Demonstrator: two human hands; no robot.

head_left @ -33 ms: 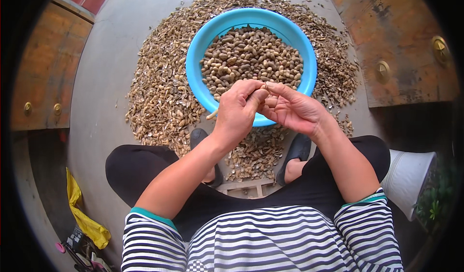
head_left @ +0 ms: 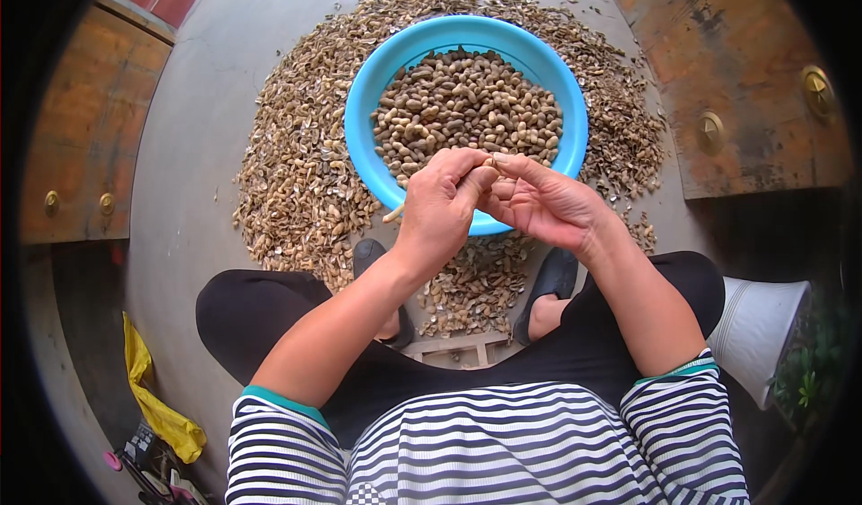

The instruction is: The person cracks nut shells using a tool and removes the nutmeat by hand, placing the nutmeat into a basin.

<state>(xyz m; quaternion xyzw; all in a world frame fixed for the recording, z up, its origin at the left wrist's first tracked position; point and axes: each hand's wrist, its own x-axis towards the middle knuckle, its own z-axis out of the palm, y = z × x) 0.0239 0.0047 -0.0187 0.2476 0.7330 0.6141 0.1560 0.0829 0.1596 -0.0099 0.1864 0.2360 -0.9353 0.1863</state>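
Over the near rim of a light blue basin my two hands meet at the fingertips. My left hand is closed, its thumb and forefinger pinching a small brown peanut, mostly covered by the fingers. The thumb and forefinger of my right hand grip the same peanut from the other side, with the palm partly turned up. A pale, thin stick-like end pokes out beside my left hand; the rest of it is hidden. Unshelled peanuts fill much of the basin.
Broken peanut shells lie in a wide heap around the basin and between my shoes. Wooden cabinets stand on both sides. A white bucket lies tipped at right; a yellow bag lies at lower left.
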